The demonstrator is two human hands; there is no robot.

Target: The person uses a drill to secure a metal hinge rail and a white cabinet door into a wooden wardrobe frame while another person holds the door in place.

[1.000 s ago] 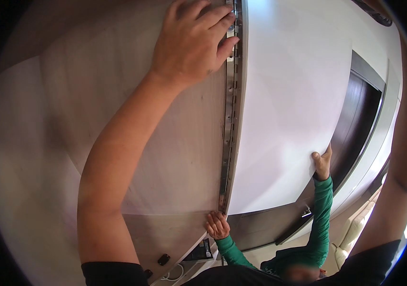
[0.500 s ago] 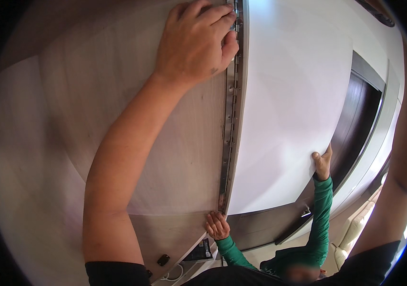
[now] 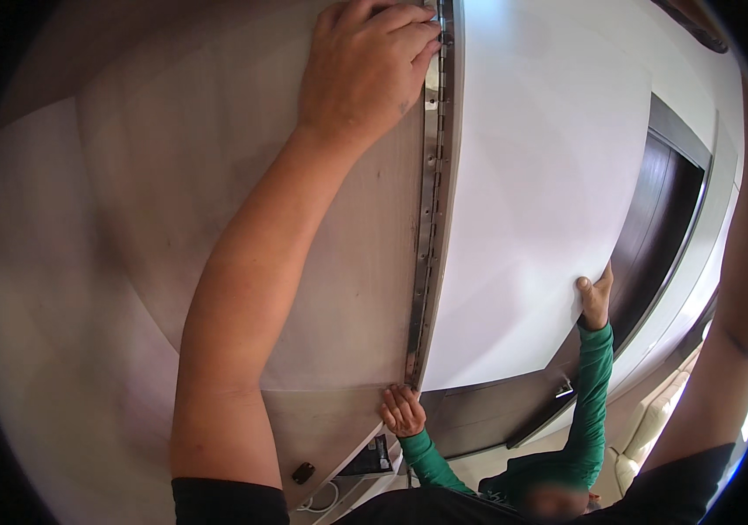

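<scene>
My left hand is up at the top, its fingertips and thumb drawn together against a long metal piano hinge. Whatever the fingertips pinch there is too small or hidden to make out. The hinge, with small holes along its leaf, runs down the seam between a wood-grain panel and a white door panel. My right arm rises along the right edge; its hand is outside the picture.
A co-worker in a green sleeve steadies the white panel's edge with one hand; the other hand touches the hinge's lower end. A dark door stands behind. A white cable and a small black fitting are low down.
My left hand and forearm have shifted slightly right, and the thumb has come up closer to the fingers at the hinge. The co-worker's hands stay nearly where they were.
</scene>
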